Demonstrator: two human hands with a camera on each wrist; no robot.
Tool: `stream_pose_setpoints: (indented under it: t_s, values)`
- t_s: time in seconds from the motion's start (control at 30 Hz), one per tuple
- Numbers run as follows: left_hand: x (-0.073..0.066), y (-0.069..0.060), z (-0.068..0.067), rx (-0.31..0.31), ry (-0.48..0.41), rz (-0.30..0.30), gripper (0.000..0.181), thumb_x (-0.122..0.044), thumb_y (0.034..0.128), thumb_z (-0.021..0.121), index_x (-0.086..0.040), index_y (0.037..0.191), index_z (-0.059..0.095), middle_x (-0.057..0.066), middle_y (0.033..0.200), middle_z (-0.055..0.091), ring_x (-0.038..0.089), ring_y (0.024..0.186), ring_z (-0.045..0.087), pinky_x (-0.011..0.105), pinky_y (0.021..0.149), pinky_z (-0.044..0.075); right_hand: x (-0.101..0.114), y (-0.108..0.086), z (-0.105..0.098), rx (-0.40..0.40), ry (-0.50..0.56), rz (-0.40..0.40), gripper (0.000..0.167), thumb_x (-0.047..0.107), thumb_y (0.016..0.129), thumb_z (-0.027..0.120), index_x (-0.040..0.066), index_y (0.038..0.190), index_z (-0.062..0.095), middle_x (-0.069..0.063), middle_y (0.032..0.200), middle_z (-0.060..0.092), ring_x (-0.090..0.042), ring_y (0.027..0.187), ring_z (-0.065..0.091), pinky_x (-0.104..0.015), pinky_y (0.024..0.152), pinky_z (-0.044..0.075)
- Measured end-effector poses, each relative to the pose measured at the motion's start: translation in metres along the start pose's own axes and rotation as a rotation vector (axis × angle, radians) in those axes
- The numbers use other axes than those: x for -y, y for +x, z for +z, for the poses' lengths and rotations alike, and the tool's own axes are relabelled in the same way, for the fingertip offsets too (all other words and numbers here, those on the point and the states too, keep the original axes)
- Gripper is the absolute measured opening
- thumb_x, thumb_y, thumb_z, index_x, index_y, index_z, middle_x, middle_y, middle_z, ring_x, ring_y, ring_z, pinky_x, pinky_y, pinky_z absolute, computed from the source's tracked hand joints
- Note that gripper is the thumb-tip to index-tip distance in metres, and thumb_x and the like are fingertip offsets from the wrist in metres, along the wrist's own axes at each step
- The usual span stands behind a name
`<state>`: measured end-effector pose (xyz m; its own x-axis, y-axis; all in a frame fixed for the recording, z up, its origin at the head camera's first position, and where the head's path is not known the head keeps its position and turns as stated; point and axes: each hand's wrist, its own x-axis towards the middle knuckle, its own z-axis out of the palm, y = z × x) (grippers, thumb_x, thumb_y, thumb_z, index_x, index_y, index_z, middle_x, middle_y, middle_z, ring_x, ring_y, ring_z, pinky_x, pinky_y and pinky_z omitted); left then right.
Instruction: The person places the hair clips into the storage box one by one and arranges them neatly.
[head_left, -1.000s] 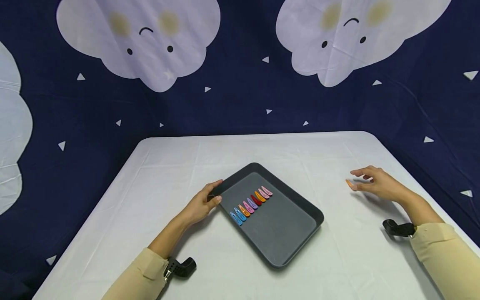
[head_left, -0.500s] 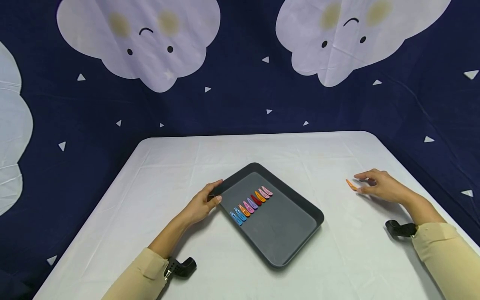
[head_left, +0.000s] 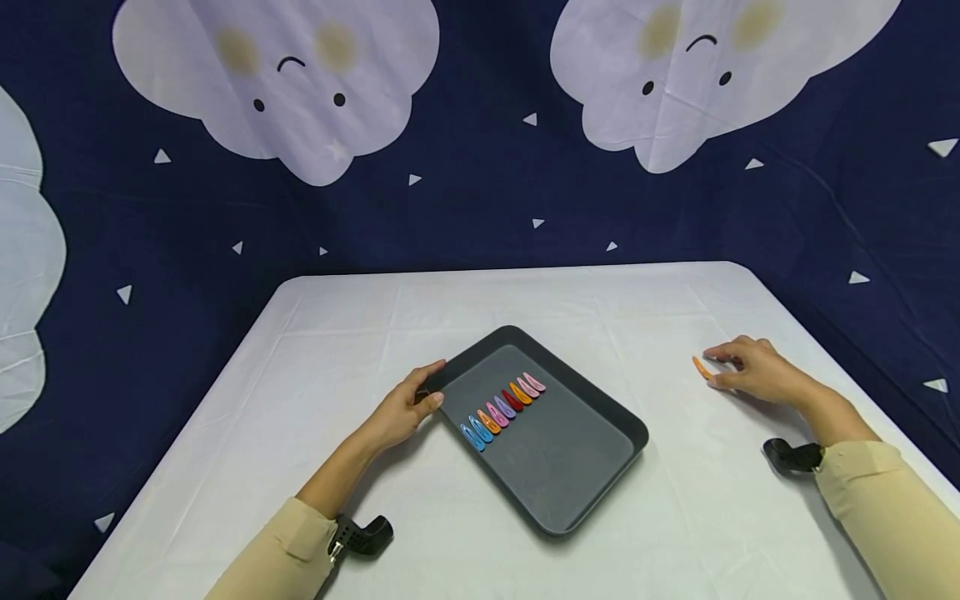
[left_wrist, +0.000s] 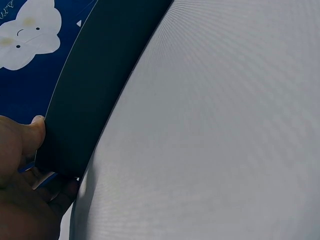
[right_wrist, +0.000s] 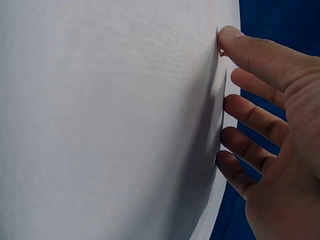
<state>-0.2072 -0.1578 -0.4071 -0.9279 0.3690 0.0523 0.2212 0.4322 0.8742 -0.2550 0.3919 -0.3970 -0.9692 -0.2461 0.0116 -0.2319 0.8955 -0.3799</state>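
Note:
A dark grey tray (head_left: 562, 450) lies at an angle on the white table. My left hand (head_left: 401, 408) grips its left corner, the thumb over the rim; the left wrist view shows the fingers under the tray's edge (left_wrist: 95, 85). Several snap hair clips (head_left: 502, 409), blue, orange, pink, purple and red, form a slanting row inside the tray. To the right, an orange snap hair clip (head_left: 701, 367) lies on the cloth by the thumb tip of my right hand (head_left: 757, 371). That hand's fingers are spread and slightly bent in the right wrist view, with no clip pinched between them.
The white-covered table (head_left: 360, 325) extends around the tray on every side. Behind it hangs a dark blue curtain (head_left: 480, 208) with printed clouds. A black wrist camera (head_left: 363, 535) sits at the left sleeve, another wrist camera (head_left: 791, 456) at the right.
My right hand drew back slightly to the right from the orange hair clip, then came a little left again, its thumb close to the clip. The left hand and tray stay put.

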Motion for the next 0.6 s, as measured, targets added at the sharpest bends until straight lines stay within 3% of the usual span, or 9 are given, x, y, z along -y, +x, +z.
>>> stream_pose_setpoints:
  t_s: [0.27, 0.6]
  values:
    - [0.002, 0.000, 0.000, 0.002, -0.001, -0.006, 0.054, -0.015, 0.0976, 0.050, -0.010, 0.147, 0.031, 0.020, 0.144, 0.038, 0.030, 0.117, 0.051, 0.040, 0.097, 0.043, 0.000, 0.008, 0.004, 0.007, -0.024, 0.029, 0.063, 0.040, 0.077, 0.075, 0.001, 0.124, 0.059, -0.019, 0.109, 0.056, -0.029, 0.095, 0.039, -0.034, 0.076, 0.029]
    - [0.002, 0.000, 0.000, -0.002, 0.005, -0.011, 0.054, -0.016, 0.0975, 0.050, -0.011, 0.147, 0.031, 0.020, 0.145, 0.038, 0.031, 0.119, 0.050, 0.041, 0.098, 0.043, 0.005, 0.011, 0.004, 0.018, 0.018, 0.052, 0.061, 0.044, 0.083, 0.069, -0.001, 0.124, 0.059, -0.022, 0.111, 0.055, -0.030, 0.096, 0.039, -0.035, 0.076, 0.029]
